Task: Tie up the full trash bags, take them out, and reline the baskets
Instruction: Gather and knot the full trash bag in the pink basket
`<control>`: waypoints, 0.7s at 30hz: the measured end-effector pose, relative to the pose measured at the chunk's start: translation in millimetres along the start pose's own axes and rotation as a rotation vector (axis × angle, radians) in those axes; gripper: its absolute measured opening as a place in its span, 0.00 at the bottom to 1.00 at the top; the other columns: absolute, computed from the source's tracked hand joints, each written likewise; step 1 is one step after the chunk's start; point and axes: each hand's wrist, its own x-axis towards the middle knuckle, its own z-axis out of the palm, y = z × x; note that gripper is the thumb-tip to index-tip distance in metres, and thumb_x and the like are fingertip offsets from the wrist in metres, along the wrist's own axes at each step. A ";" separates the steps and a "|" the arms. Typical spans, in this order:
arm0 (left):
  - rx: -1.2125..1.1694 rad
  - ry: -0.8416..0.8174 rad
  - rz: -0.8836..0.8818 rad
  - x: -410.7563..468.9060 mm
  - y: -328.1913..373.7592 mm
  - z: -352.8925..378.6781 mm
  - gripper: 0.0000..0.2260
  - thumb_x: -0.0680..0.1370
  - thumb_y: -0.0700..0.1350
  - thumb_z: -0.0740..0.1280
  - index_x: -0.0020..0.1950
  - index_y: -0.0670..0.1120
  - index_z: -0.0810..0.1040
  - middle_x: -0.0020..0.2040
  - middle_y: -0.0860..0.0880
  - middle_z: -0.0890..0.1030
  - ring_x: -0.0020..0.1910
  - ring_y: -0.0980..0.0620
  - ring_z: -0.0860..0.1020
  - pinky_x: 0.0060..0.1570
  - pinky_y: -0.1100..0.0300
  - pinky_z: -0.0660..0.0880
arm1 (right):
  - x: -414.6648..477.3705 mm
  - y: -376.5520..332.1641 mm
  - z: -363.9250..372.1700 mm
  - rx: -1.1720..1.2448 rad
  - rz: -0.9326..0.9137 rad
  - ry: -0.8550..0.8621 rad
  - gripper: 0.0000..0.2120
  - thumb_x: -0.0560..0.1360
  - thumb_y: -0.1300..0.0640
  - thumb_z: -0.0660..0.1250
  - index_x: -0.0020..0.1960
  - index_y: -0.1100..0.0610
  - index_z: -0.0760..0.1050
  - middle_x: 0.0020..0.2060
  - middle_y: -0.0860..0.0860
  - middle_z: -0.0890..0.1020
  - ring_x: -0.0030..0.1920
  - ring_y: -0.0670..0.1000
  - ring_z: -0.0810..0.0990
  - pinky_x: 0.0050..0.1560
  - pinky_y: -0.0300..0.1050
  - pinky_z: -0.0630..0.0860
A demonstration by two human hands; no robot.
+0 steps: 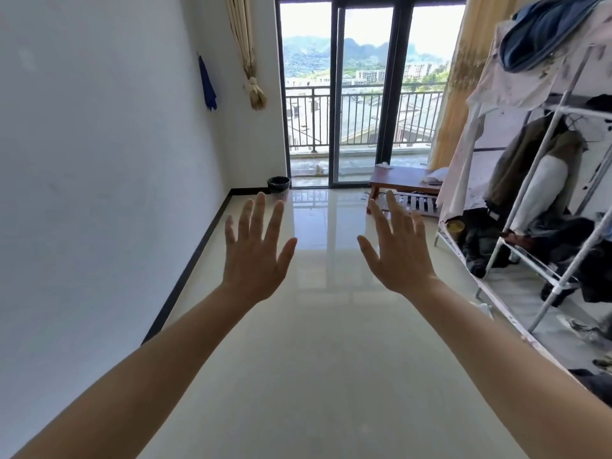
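Head view: nothing grasped yet, target far off

Our left hand (255, 256) and right hand (400, 256) hover spread, grasping nothing. The trash basket (279, 185) sits in the far corner beside the glass door (361, 94). We should walk over and gather the rim evenly before knotting.

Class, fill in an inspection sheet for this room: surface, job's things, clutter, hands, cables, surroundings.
Surface: glossy pale tiled floor.
Job's things: trash basket, dark liner, far left corner by the glass door; fullness unclear.
Clutter: clothes rack at right, garments hung and heaped; low wooden table beyond it.
Hands: left hand and right hand held up, fingers spread, holding nothing.
Cables: nothing seen.
Surroundings: white wall at left, curtains, balcony railing outside.
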 end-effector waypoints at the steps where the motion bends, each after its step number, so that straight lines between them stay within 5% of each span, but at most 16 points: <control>1: -0.004 -0.020 -0.010 26.2 -4.5 20.2 0.29 0.82 0.60 0.49 0.80 0.47 0.54 0.80 0.41 0.51 0.78 0.40 0.52 0.72 0.35 0.53 | 23.2 10.5 21.2 -0.002 -0.009 -0.013 0.32 0.82 0.41 0.54 0.80 0.56 0.56 0.80 0.61 0.54 0.77 0.61 0.59 0.75 0.63 0.54; 21: -0.041 -0.005 -0.226 452.9 -226.1 323.7 0.29 0.81 0.59 0.49 0.80 0.48 0.53 0.80 0.42 0.49 0.79 0.41 0.50 0.73 0.35 0.51 | 498.1 61.4 392.1 0.074 -0.109 -0.157 0.31 0.82 0.42 0.55 0.81 0.55 0.54 0.80 0.60 0.52 0.78 0.60 0.58 0.78 0.61 0.49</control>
